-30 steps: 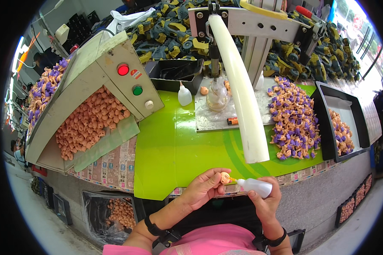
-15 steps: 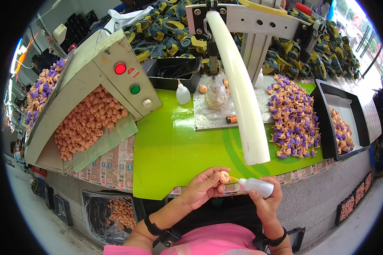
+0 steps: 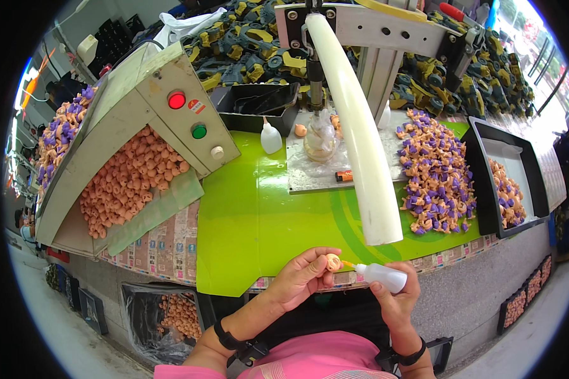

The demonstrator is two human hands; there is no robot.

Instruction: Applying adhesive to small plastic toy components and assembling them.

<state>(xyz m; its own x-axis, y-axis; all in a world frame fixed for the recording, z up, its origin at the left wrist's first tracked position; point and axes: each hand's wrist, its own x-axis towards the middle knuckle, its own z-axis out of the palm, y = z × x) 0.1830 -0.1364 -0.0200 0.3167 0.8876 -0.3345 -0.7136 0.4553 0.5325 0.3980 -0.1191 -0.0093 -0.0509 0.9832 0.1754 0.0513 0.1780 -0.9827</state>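
Between the thumb and fingers of my left hand (image 3: 302, 276) is a small peach-coloured doll head (image 3: 333, 263), its hollow side turned toward the right. My right hand (image 3: 398, 297) is closed around a white squeeze bottle (image 3: 384, 277), which lies tilted with its nozzle pointing left. The bottle's yellowish tip (image 3: 348, 264) reaches the head's opening; whether it touches inside I cannot tell. Both hands are over the front edge of the green table mat (image 3: 253, 234).
A beige machine (image 3: 161, 82) at left holds a heap of doll heads (image 3: 129, 180). A white pipe (image 3: 360, 145) hangs ahead of my hands. Purple-and-peach doll bodies (image 3: 436, 174) lie at right beside a black tray (image 3: 534, 170). Another squeeze bottle (image 3: 271, 139) stands farther back.
Almost nothing differs. Both hands keep the doll head and the bottle in nearly the same place, and the view has shifted very slightly.
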